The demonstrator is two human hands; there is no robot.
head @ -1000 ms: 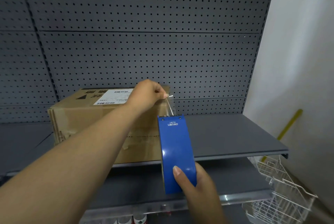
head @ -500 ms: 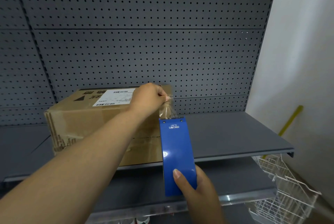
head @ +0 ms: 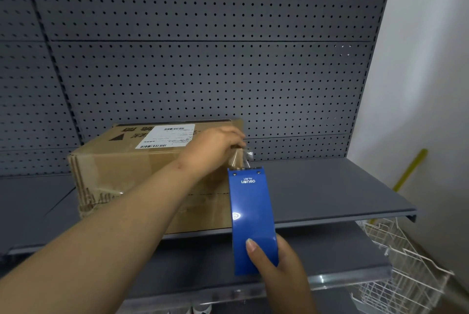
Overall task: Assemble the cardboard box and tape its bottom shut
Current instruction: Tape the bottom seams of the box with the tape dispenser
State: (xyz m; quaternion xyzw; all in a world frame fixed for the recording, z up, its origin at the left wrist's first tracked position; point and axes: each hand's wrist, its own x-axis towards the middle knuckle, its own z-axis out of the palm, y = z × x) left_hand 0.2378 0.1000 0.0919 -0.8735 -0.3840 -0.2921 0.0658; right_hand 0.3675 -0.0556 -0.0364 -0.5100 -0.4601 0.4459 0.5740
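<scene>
A brown cardboard box [head: 121,174] with a white shipping label [head: 166,136] on its upper face sits on the grey metal shelf [head: 330,192]. My right hand [head: 281,270] grips the lower end of a blue tape dispenser [head: 251,217], held upright in front of the box's right side. My left hand [head: 215,146] reaches across the box and pinches the clear tape end [head: 239,159] just above the dispenser's top edge. The tape roll itself is hidden behind the blue cover.
A grey pegboard wall [head: 203,60] backs the shelf. A lower shelf [head: 342,258] lies beneath. A white wire basket [head: 401,270] hangs at the lower right, with a yellow stick [head: 411,169] leaning against the white wall.
The pinch on the tape end has dropped closer to the dispenser's top, and the strip between them looks shorter and crumpled. The view has shifted slightly; box and dispenser stay put.
</scene>
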